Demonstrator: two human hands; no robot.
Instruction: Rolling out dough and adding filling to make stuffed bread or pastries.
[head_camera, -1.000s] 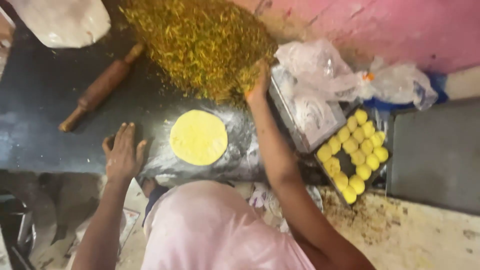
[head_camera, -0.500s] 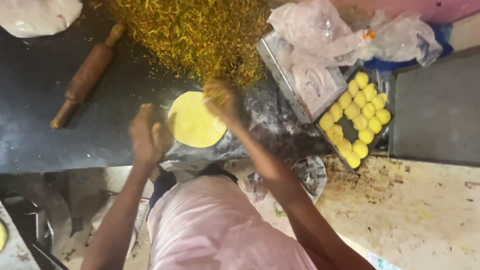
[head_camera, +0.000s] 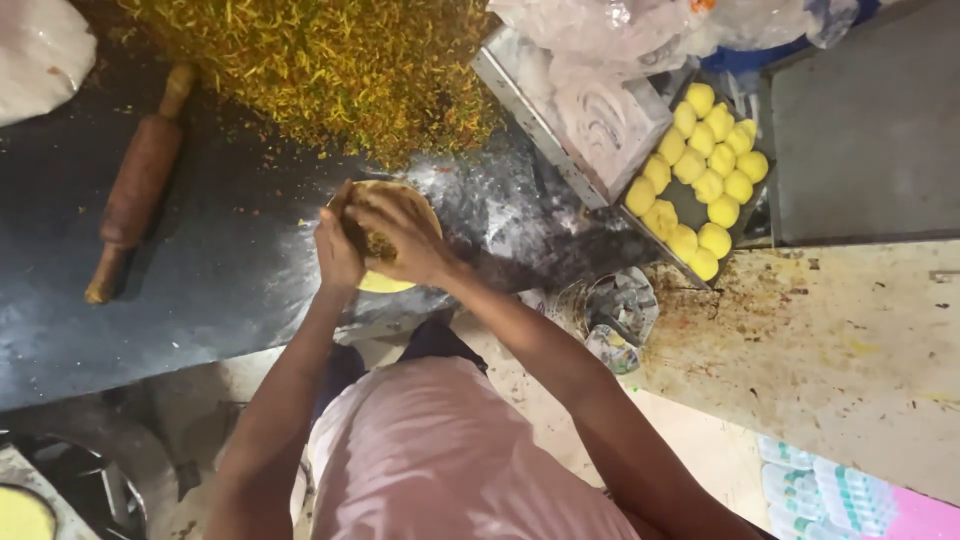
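Observation:
A rolled-out yellow dough disc (head_camera: 385, 282) lies on the dark worktop (head_camera: 210, 270), with some yellow-green filling on it. Both hands are over the disc. My left hand (head_camera: 337, 250) grips its left edge and lifts it. My right hand (head_camera: 405, 232) covers the middle and right side, fingers folded onto the dough around the filling. Just beyond the hands spreads a big heap of shredded yellow-green filling (head_camera: 330, 65).
A wooden rolling pin (head_camera: 138, 185) lies at the left of the worktop. A metal tray (head_camera: 570, 110) to the right holds several yellow dough balls (head_camera: 705, 185), with plastic bags (head_camera: 620, 25) behind. A white cloth bundle (head_camera: 40, 55) sits top left. A stained counter (head_camera: 850, 330) is at the right.
My right hand came back from the heap with filling and set it on the disc. My left hand moved from the worktop onto the disc's edge. Both now fold the dough.

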